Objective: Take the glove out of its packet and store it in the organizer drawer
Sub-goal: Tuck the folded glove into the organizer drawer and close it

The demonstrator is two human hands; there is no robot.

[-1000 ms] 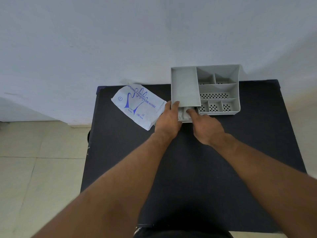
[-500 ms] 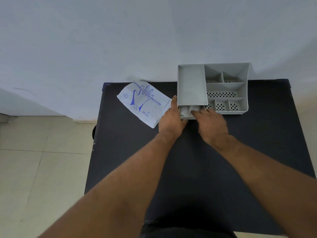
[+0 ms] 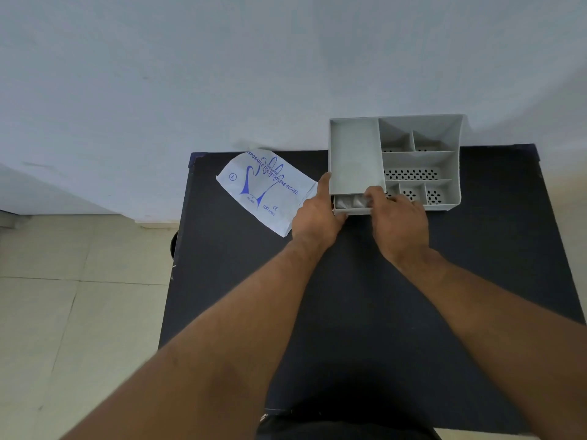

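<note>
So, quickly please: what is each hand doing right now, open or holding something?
Left hand: holds nothing, braced against the organizer corner, by the drawer.
Right hand: fingers pressing the glove into the drawer; whether it grips cannot be told.

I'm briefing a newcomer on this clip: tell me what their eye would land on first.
Two bare hands meet at the grey organizer at the far edge of the black table: the left hand at its left corner, the right hand at the slightly open drawer, where a crumpled clear glove shows. Left of it lies the white glove packet with blue print.
</note>
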